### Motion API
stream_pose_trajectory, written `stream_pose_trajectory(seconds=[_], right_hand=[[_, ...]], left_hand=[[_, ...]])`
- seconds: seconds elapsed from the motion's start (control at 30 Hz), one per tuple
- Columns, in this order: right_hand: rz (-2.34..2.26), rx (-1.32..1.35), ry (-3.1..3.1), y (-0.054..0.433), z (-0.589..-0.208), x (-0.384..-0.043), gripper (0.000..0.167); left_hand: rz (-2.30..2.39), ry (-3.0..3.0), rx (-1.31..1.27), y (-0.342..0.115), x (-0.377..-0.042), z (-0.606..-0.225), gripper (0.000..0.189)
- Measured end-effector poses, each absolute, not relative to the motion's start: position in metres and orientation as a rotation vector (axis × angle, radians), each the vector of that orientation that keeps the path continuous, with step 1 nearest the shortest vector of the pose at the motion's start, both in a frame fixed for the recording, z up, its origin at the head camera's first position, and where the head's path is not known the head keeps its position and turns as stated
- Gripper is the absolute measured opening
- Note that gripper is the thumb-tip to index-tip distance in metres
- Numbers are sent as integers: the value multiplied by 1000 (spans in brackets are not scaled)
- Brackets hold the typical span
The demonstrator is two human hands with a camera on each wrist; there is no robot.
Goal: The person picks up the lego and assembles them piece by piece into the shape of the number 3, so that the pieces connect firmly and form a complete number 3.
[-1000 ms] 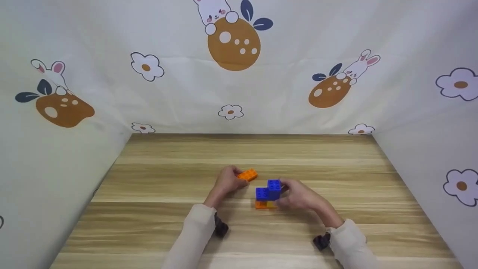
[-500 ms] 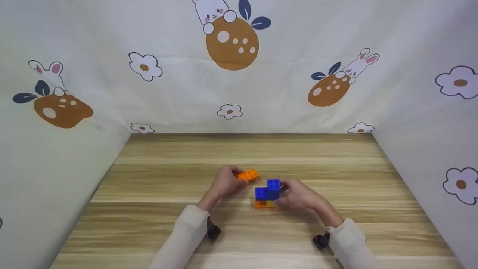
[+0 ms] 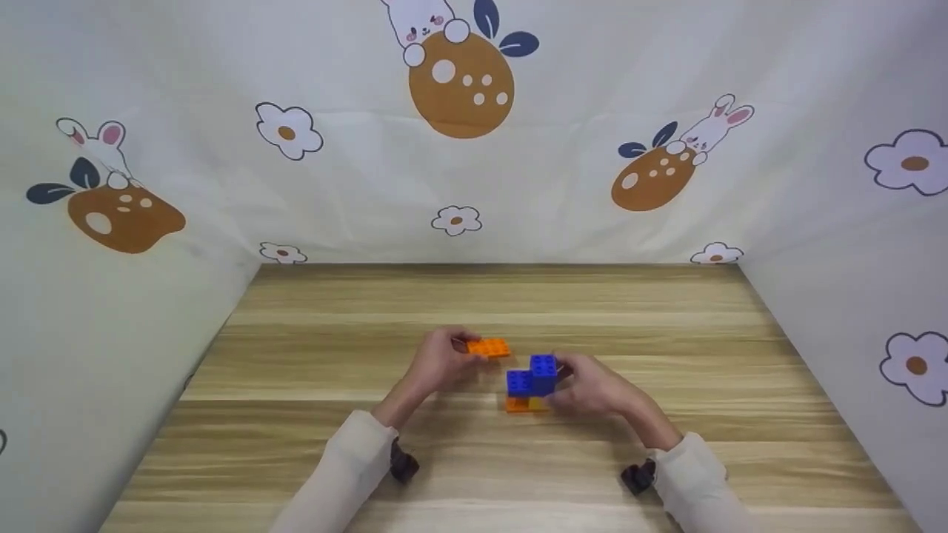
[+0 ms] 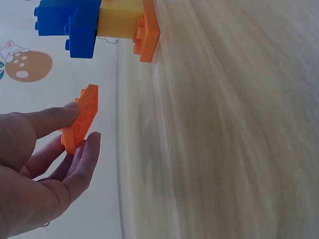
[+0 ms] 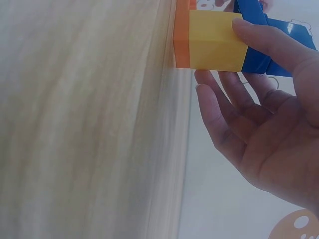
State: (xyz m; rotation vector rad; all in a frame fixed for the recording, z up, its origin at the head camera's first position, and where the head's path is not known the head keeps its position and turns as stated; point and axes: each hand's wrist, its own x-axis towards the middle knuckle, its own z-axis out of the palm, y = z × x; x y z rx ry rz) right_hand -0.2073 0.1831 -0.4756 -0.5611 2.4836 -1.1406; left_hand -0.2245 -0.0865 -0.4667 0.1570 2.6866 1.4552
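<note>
We see the left hand [image 3: 444, 360] pinching an orange brick [image 3: 490, 348] off the table [image 3: 355, 303]; next, the stack [image 3: 543, 377] standing on it, yellow block [image 5: 215, 42] mostly hidden overhead but plain in our wrist views; then the right hand [image 3: 592, 385], fingertips obscured overhead, gripping that stack.

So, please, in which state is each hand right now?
Left hand: holding the loose orange brick.
Right hand: holding the stack by its yellow brick.

Brick stack [image 3: 531, 383]: right side blocked by right hand [image 3: 592, 385]; orange plate [image 3: 489, 348] in left hand [image 3: 442, 360] obstructs beyond-left, narrow gap; near side passable across tabletop [image 3: 518, 474].
</note>
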Motion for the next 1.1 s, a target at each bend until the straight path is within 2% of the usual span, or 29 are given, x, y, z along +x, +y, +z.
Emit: stream_pose_trajectory(seconds=[0.73, 1.1], right_hand=[[-1135, -540, 2481, 183, -475, -209, 47], [-1159, -617, 2481, 185, -476, -208, 49]], left_hand=[[1688, 2408, 256, -69, -196, -431, 33], [1673, 2383, 395, -62, -186, -429, 30]])
